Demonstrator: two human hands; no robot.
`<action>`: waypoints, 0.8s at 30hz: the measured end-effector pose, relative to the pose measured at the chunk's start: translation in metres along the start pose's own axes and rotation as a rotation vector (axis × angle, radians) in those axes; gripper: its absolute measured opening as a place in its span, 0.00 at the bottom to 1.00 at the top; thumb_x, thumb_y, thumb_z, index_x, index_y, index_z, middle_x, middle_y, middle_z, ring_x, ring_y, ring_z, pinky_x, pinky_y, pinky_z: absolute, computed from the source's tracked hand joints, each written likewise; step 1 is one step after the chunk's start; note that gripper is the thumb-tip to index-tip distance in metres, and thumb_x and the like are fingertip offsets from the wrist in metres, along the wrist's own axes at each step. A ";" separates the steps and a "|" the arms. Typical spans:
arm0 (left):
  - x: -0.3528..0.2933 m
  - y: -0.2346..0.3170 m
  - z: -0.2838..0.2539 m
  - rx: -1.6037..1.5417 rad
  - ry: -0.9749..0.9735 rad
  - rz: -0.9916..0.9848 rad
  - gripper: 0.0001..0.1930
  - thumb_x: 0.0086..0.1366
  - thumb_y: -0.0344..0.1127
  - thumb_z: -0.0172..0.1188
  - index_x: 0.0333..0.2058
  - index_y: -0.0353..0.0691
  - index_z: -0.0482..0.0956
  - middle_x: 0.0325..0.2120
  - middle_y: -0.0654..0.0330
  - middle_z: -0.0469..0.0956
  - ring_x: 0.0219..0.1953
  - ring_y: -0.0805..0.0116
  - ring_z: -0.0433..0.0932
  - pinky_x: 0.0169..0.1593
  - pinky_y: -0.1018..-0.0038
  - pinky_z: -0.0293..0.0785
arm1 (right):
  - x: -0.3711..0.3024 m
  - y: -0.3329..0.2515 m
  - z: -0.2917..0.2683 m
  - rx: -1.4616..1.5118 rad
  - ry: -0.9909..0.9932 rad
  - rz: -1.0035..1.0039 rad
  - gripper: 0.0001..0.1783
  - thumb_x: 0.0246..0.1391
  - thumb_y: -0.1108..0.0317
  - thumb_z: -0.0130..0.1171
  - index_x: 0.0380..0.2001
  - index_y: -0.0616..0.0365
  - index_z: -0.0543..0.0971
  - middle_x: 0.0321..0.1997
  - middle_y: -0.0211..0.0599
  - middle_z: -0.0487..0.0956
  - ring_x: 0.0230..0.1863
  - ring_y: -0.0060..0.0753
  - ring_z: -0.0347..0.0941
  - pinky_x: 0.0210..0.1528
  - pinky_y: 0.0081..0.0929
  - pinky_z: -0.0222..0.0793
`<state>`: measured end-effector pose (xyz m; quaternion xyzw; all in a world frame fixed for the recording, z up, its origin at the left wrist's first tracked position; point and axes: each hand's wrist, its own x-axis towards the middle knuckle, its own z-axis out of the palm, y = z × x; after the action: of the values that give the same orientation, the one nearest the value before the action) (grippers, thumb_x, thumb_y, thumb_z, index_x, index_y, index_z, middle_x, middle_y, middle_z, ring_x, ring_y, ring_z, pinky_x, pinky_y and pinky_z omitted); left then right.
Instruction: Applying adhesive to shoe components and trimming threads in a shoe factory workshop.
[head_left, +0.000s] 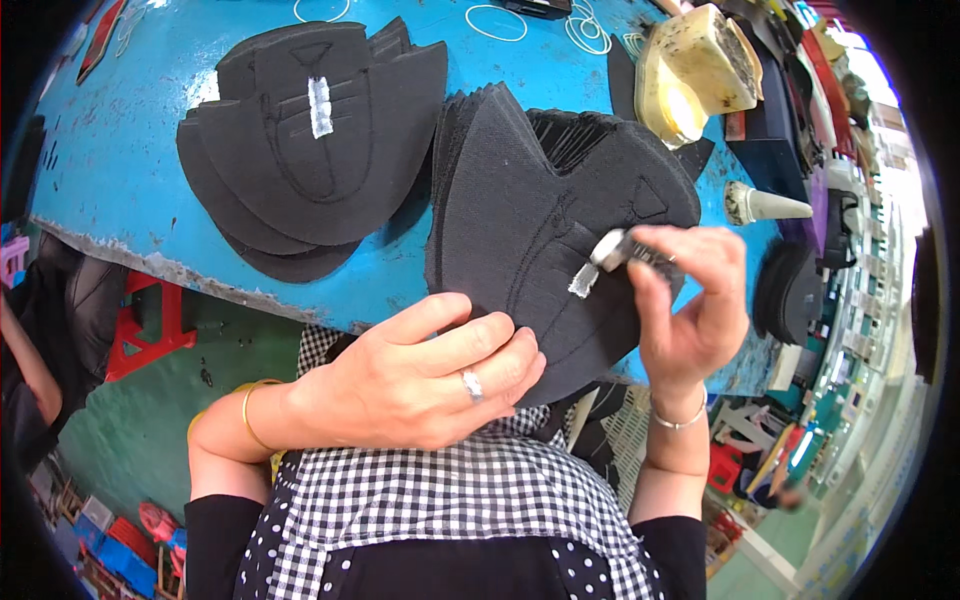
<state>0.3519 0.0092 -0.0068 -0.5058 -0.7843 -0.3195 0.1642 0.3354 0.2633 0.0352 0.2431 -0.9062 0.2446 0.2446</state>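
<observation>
Under both hands lies a thick stack of black fabric shoe-upper pieces (pixel 490 190), fanned out at the table's front edge. The top piece carries stitched lines and a short white glue smear (pixel 583 281). Pinched in my right hand (pixel 695 290) is a small dark-handled brush (pixel 640 254); its white tip is just above the smear. My left hand (pixel 440 375) rests on the stack's near left side, fingers apart and slightly bent over the fabric, thumb hidden. To the left sits another pile of black upper pieces (pixel 400 150), its top one bearing a white glue strip (pixel 320 108).
The blue table (pixel 130 170) has a worn front edge. At the back right stands a stained cream glue container (pixel 700 75), near a pale cone (pixel 770 205) and more dark pieces (pixel 790 290). Thin white rings (pixel 497 22) lie behind. A red stool (pixel 150 330) is below left.
</observation>
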 end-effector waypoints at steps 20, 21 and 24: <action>0.000 -0.021 -0.054 0.222 0.277 -0.140 0.26 0.33 0.31 0.66 0.40 0.49 0.88 0.22 0.71 0.67 0.23 0.74 0.69 0.26 0.77 0.66 | -0.021 0.009 -0.020 0.370 0.266 0.231 0.13 0.59 0.65 0.63 0.40 0.61 0.72 0.36 0.43 0.82 0.39 0.36 0.77 0.49 0.36 0.65; -0.002 -0.023 -0.061 0.146 0.242 -0.328 0.27 0.33 0.25 0.66 0.40 0.48 0.87 0.25 0.69 0.71 0.27 0.69 0.73 0.29 0.74 0.69 | -0.023 0.007 -0.020 0.361 0.214 0.229 0.12 0.59 0.67 0.63 0.40 0.60 0.72 0.36 0.43 0.83 0.39 0.36 0.77 0.49 0.36 0.65; -0.009 -0.040 -0.052 0.180 0.192 -0.511 0.25 0.39 0.27 0.71 0.42 0.47 0.85 0.34 0.65 0.77 0.35 0.63 0.77 0.38 0.68 0.74 | -0.023 0.000 -0.014 0.368 0.076 0.190 0.14 0.52 0.74 0.67 0.40 0.59 0.75 0.37 0.40 0.85 0.39 0.34 0.76 0.47 0.32 0.66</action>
<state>0.3163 -0.0432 0.0137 -0.2427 -0.8924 -0.3260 0.1963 0.3570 0.2788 0.0324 0.1877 -0.8552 0.4369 0.2062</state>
